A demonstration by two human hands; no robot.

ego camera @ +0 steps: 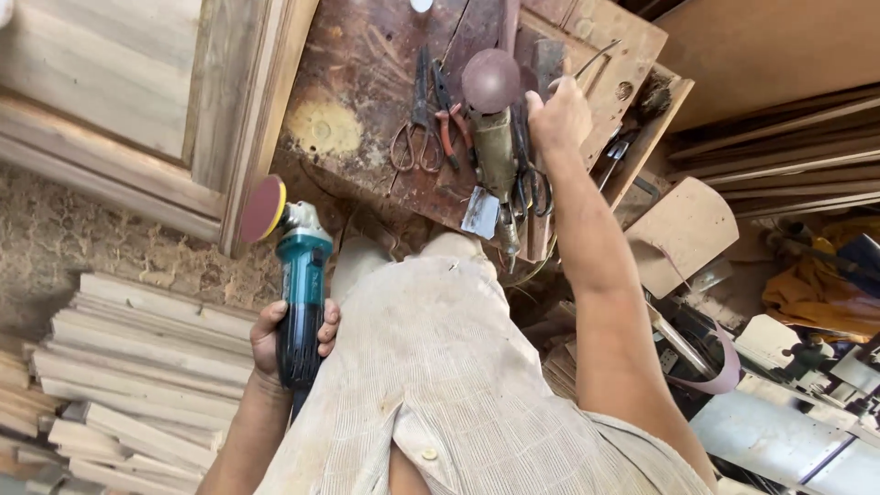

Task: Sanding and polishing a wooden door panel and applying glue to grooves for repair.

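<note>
My left hand [291, 337] grips the body of a teal and black angle grinder [301, 284]. Its red sanding disc [264, 209] points up toward the wooden door frame. My right hand [559, 117] reaches out over a worn wooden workbench [367, 110]. It rests beside a second, dusty grinder [496, 147] with a round dark red disc on top. Whether its fingers hold anything I cannot tell. A thin wire curves up past them. Scissors [417, 128] and red-handled pliers [449, 128] lie left of that grinder.
A panelled wooden door [128, 82] stands at the upper left. Stacked wooden slats [137, 376] lie on the sawdust floor at the lower left. Boards, a curved wooden piece [683, 234], metal sheets and orange cloth [816, 293] crowd the right side.
</note>
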